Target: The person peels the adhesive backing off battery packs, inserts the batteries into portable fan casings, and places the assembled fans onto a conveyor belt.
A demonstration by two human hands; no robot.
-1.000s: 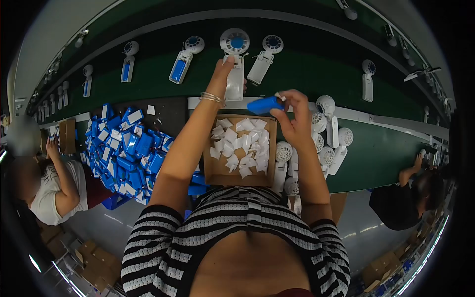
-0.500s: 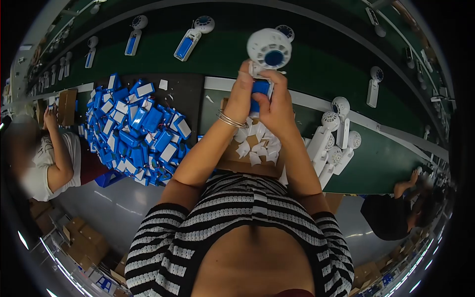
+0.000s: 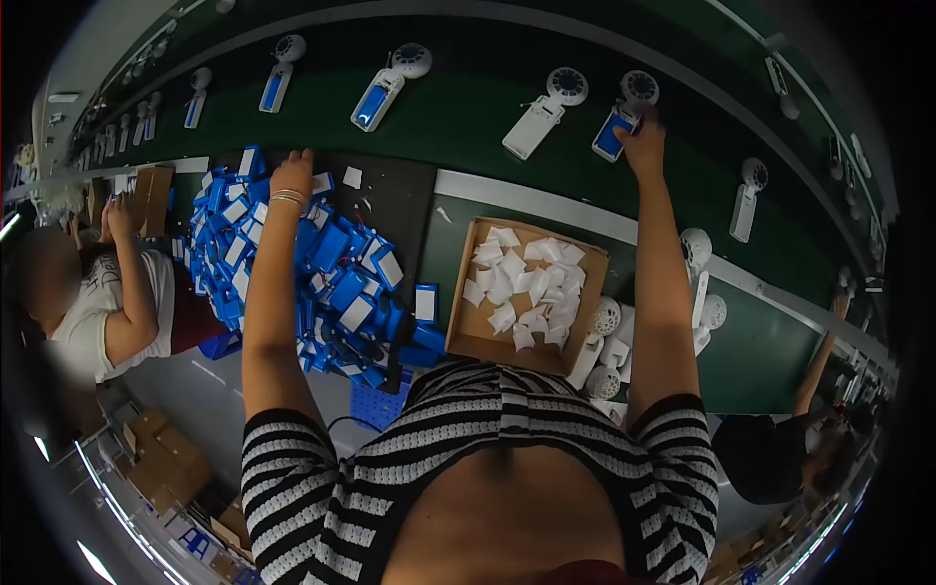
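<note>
My left hand (image 3: 292,176) reaches over the pile of blue battery packs (image 3: 331,244), its fingers together at the pile's upper edge; whatever lies under the fingertips is hidden. At the upper right, my right hand (image 3: 643,139) is closed on the side of a white fan unit (image 3: 639,88) whose open handle holds a blue pack (image 3: 610,139). That unit lies on the green belt. Just left of it is another white fan unit (image 3: 533,126), its handle showing no blue pack.
A cardboard box (image 3: 465,331) of white squares stands before my body. White fans (image 3: 605,317) crowd its right side. More fan units (image 3: 376,97) line the belt. One co-worker (image 3: 127,302) sits at left, another (image 3: 760,453) at right.
My hands have separated: the left moved to the battery pile, the right carried the fan unit with its blue pack rightward onto the belt. The view has shifted.
</note>
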